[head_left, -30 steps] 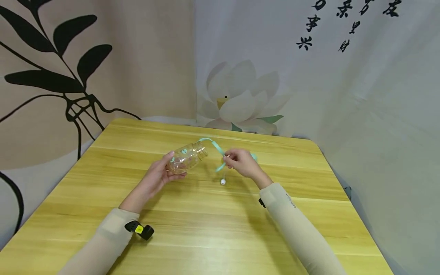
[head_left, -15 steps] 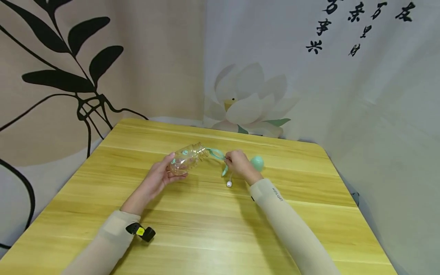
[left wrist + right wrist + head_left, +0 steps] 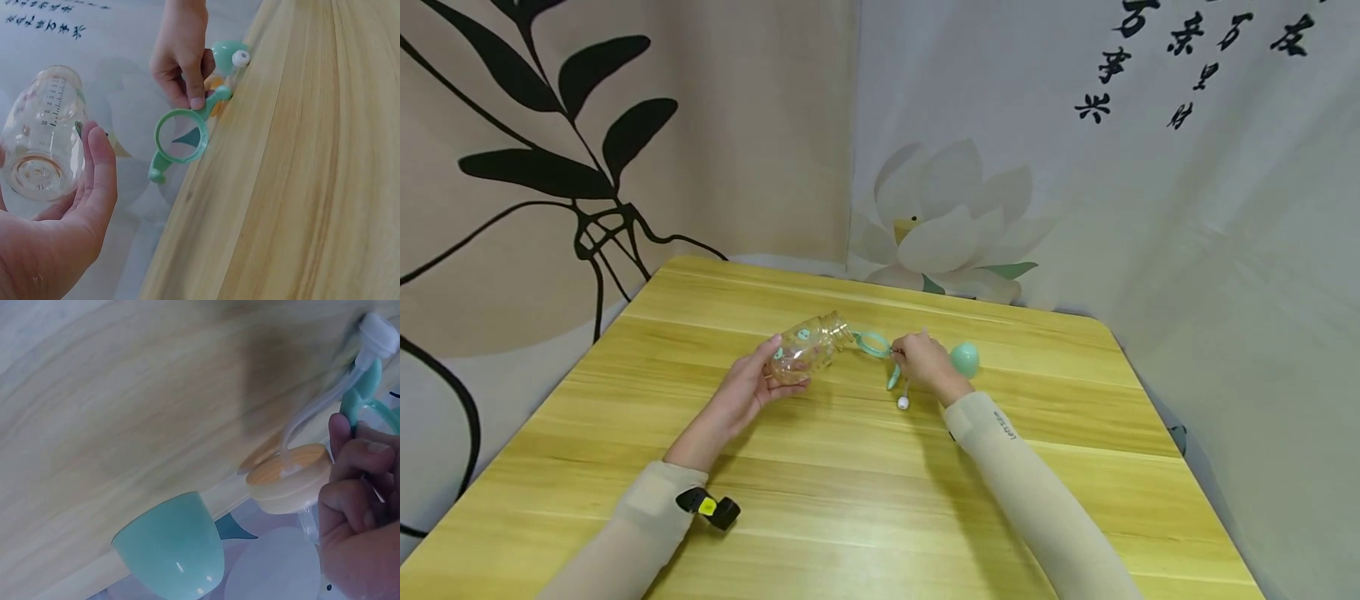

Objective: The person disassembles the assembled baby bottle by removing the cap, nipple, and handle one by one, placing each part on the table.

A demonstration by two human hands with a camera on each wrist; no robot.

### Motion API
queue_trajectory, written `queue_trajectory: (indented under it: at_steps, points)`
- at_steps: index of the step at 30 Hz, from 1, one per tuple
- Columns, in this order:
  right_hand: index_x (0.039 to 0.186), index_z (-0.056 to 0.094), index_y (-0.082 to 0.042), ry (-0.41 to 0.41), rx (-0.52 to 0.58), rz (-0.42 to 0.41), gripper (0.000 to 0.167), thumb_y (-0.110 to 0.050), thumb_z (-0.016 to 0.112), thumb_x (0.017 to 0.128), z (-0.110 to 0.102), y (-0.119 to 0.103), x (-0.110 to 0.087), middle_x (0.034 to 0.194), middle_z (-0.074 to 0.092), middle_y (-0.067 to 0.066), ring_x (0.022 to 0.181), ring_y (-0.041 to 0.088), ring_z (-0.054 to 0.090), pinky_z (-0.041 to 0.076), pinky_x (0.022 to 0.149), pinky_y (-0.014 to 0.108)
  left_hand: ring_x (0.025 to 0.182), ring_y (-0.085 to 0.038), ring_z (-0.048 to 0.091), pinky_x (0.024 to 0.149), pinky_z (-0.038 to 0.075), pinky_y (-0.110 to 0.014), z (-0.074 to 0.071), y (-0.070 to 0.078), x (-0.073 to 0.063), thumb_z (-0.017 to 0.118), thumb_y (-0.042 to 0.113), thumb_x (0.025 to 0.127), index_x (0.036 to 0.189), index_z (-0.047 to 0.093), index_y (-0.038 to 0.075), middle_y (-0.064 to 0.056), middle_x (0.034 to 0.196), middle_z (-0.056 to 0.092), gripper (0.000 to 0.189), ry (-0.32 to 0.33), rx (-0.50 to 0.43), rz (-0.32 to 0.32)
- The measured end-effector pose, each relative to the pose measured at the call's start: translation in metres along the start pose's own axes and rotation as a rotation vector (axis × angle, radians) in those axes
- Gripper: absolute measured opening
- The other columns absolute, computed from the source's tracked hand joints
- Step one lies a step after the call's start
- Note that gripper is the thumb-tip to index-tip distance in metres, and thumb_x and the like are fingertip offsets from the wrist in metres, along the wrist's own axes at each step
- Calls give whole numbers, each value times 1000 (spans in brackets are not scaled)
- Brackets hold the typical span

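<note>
My left hand [image 3: 747, 385] holds a clear baby bottle [image 3: 807, 348] tilted, its uncapped mouth pointing up and to the right. In the left wrist view the bottle shows printed measuring marks, with fingers along its side. My right hand [image 3: 925, 362] pinches a mint-green bottle handle [image 3: 160, 165], a ring with two curved grips, close beside the bottle's mouth. In the right wrist view, an orange-yellow screw collar [image 3: 290, 492] with a clear straw [image 3: 317, 400] is just beside the right hand. A white weight [image 3: 379, 335] sits on the straw's end, overlapping the handle's grip.
A mint-green dome cap [image 3: 965, 359] stands on the wooden table [image 3: 850, 508], just right of my right hand. Behind the far table edge hangs a printed curtain [image 3: 760, 125]. My left sleeve carries a black wrist device [image 3: 709, 505].
My right hand has lowered the handle from above the bottle's mouth to beside it, and its ring now faces more openly. The green cap has come into fuller view. My left hand keeps its hold.
</note>
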State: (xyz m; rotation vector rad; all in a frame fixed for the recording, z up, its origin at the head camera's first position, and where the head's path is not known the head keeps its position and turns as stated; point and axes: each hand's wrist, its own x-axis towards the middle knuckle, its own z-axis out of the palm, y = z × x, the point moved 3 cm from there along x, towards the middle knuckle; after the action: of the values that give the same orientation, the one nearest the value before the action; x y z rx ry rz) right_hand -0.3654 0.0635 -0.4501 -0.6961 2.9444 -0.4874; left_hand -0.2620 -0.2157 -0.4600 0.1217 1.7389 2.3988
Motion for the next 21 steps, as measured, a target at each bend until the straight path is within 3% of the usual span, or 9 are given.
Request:
queue_trajectory:
  at_steps: [5, 9, 12, 21]
  points:
    - [102, 79, -12, 3, -4, -7, 19, -16, 62, 109, 3, -1, 1, 96, 75, 2, 75, 18, 62, 53, 71, 36, 100, -19, 77, 98, 61, -35, 0, -1, 0, 46, 45, 114, 156, 32, -10, -7, 120, 68, 71, -3, -3, -3]
    - [116, 79, -11, 17, 8, -31, 20, -19, 62, 109, 0, -6, 2, 117, 77, 6, 99, 22, 72, 61, 87, 42, 101, -21, 77, 99, 61, -36, 1, 0, -1, 47, 45, 113, 156, 32, -9, -8, 122, 67, 70, 8, -35, -4]
    - [126, 77, -11, 25, 23, -33, 25, -21, 62, 110, -3, -8, 1, 129, 75, 6, 113, 26, 72, 61, 96, 45, 103, -21, 76, 100, 61, -37, 2, 1, -1, 47, 44, 113, 155, 33, -8, -9, 122, 67, 68, 14, -49, 7]
    - [130, 75, -9, 1, 48, -26, 28, -24, 63, 109, -3, -7, -7, 121, 76, 8, 103, 22, 73, 62, 87, 42, 113, -20, 72, 105, 58, -37, 7, -1, -1, 51, 42, 112, 161, 30, -4, -13, 138, 56, 70, 4, -51, -7]
